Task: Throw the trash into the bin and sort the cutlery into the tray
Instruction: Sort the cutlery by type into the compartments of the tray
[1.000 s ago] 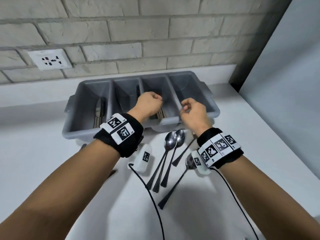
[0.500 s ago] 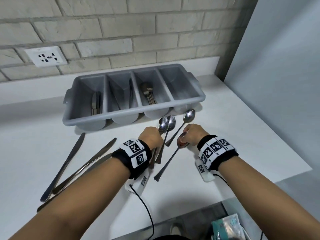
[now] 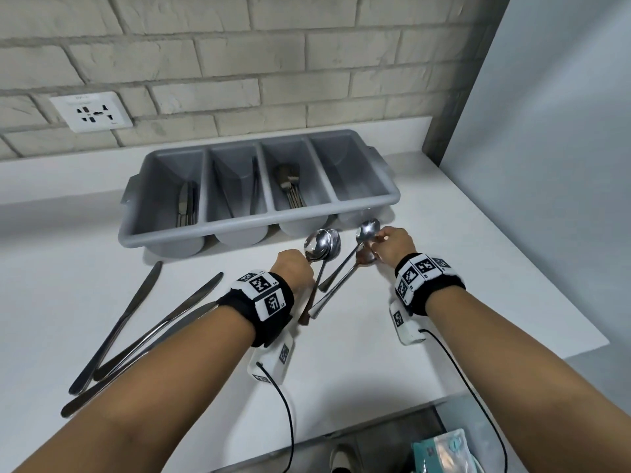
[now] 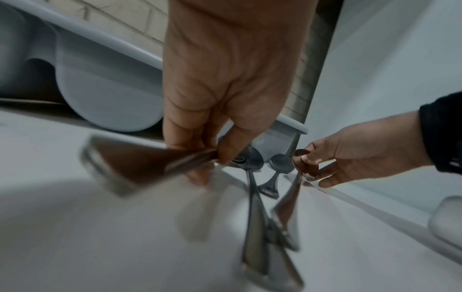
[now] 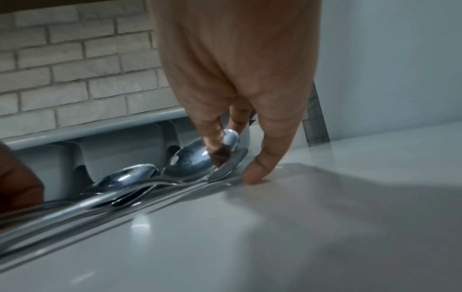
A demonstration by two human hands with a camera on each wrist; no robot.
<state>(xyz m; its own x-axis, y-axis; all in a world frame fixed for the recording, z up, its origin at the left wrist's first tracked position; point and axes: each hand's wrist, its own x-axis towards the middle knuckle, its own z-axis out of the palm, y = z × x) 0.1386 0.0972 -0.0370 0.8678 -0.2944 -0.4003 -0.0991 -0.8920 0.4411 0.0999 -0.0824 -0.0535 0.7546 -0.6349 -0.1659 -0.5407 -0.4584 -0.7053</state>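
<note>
Several steel spoons lie on the white counter (image 3: 444, 302) in front of the grey four-compartment tray (image 3: 362, 206). My left hand (image 3: 307, 264) pinches the necks of the two left spoons (image 3: 321, 245); in the left wrist view my left hand (image 4: 215, 162) grips one spoon whose handle (image 4: 140, 168) is blurred. My right hand (image 3: 374, 247) closes on the bowls of the two right spoons (image 3: 368, 229). In the right wrist view a fingertip (image 5: 215, 150) of that hand lies on the upper bowl (image 5: 195, 160) and the thumb touches the counter beside it.
Three table knives (image 3: 136, 319) lie on the counter at the left. The tray holds knives (image 3: 186, 206) in its left compartment and forks (image 3: 290, 189) in the third. A brick wall with a socket (image 3: 92, 112) stands behind. A bin with wrappers (image 3: 444, 452) shows below the counter edge.
Both hands came back from over the tray down to the spoons on the counter. In the last half second my right hand moved forward onto the bowls of the right spoons.
</note>
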